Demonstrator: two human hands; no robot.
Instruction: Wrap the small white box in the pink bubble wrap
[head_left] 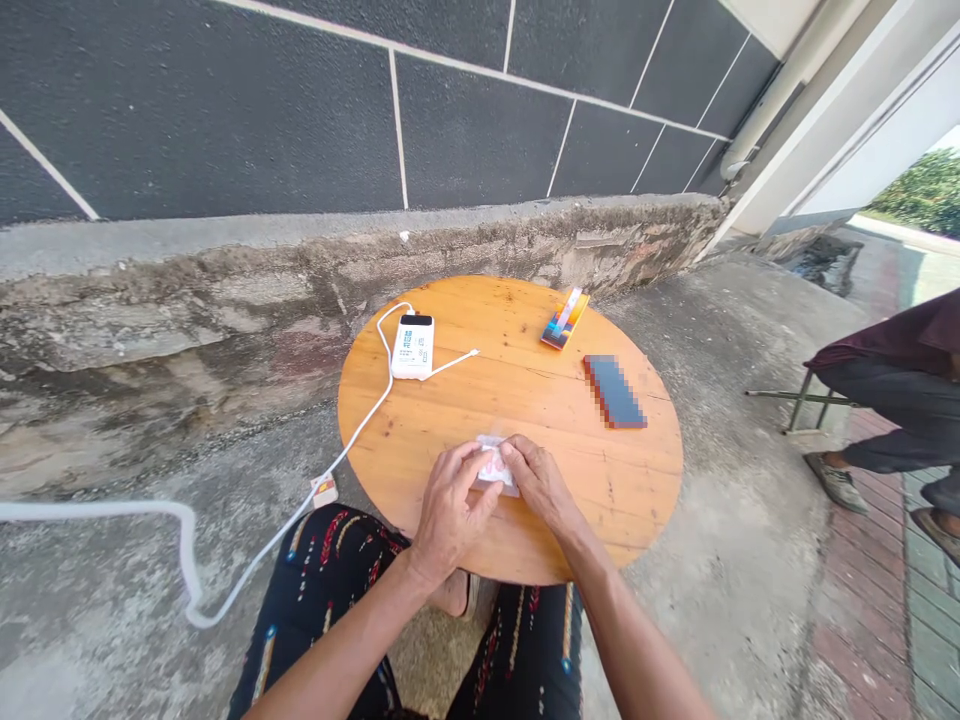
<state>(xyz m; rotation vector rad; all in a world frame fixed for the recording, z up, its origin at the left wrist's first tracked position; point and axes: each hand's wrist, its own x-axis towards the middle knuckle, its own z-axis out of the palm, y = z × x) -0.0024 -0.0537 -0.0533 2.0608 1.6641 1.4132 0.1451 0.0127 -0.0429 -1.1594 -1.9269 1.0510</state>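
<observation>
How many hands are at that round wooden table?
2: the left hand and the right hand, on either side of a small packet on the table's near half.

Dark tiled wall (247,120); concrete floor (712,420)

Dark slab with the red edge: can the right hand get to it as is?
Probably yes. The slab lies just beyond the right hand, no object between, though its fingers are on the small packet.
</observation>
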